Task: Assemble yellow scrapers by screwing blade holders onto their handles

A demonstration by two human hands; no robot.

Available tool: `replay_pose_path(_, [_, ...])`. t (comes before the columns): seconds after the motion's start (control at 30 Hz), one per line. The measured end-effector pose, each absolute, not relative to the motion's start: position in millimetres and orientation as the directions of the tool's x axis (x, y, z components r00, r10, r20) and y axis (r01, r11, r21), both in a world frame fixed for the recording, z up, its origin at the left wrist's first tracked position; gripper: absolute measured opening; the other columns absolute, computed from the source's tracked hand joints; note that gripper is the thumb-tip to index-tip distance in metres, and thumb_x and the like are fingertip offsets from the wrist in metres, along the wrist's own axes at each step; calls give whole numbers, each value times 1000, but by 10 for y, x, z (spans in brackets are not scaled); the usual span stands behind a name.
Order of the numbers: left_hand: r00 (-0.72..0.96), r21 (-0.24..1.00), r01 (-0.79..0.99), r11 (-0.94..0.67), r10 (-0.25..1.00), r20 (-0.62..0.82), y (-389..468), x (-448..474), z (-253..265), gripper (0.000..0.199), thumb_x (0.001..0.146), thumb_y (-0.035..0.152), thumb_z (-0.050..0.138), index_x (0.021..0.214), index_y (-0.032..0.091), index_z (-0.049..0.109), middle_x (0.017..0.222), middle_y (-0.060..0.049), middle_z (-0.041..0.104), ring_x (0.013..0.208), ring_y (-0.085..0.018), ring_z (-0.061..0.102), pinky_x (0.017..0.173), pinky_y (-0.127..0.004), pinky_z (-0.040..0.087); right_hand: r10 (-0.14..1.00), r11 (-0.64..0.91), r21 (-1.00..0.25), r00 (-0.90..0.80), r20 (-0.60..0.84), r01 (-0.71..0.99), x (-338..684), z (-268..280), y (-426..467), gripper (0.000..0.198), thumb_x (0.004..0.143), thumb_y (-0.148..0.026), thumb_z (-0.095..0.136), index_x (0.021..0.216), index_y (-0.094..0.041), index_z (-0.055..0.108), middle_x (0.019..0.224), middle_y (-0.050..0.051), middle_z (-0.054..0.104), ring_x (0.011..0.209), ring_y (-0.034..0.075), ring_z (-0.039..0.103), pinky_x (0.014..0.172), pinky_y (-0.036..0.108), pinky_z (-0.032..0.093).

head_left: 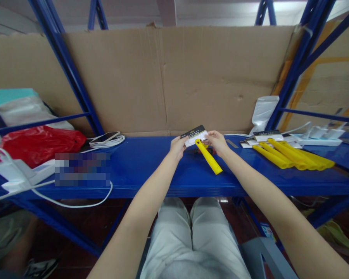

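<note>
A black-and-white card [195,134] is held up over the blue table [139,162], tilted with its right end higher. My left hand [178,148] pinches its left end, and my right hand [216,142] grips the right end. From the card's lower edge a yellow handle [209,158] slants down to the right. Whether the card is a sleeve around some part of this tool, I cannot make out. Behind the handle, a small dark reddish object [196,151] lies partly hidden on the table. Just right of my right hand is a thin flat strip [232,143].
Several yellow-handled pieces with similar cards [291,154] lie in a pile at the right. Further right stands a white power strip [322,140]. A red bag [43,142], a phone [107,136] and white cables occupy the left. Cardboard [203,77] closes the back between blue posts.
</note>
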State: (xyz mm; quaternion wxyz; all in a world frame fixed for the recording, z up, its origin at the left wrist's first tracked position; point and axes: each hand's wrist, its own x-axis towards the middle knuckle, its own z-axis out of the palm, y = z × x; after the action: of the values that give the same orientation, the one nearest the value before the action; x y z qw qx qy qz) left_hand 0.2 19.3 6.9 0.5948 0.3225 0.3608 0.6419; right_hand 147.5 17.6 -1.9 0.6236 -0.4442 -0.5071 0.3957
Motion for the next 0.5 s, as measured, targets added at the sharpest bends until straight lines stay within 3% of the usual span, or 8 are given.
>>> replay_pose_path(0.1, [-114,854,-518,-46,993,-16,197,2,57,15,74,-3,55,72,11,61,57,-2,62,58,-14,64,70,-30,54,890,343,-919,246,383,193,1502,-36,210,10,73,-15,54,76,-20,46,79,1,62,64,12,62,61,27,50])
replay_pose_path(0.23, [-157,856,-514,-61,987,-24,231,-12,35,16,71,-4,55,69,11,60,57,-2,62,59,-15,64,70,-32,54,744,414,-700,226,628,582,1540,-45,213,11,70,-21,57,75,-19,48,86,6,61,78,17,59,76,35,47])
replay_pose_path(0.5, [-217,871,-485,-75,975,-37,270,-21,-15,18,73,-3,52,67,14,54,56,1,58,58,-13,63,68,-30,53,754,432,-508,10,656,745,1505,-44,144,29,70,-42,61,83,-20,48,74,4,58,71,19,57,67,32,44])
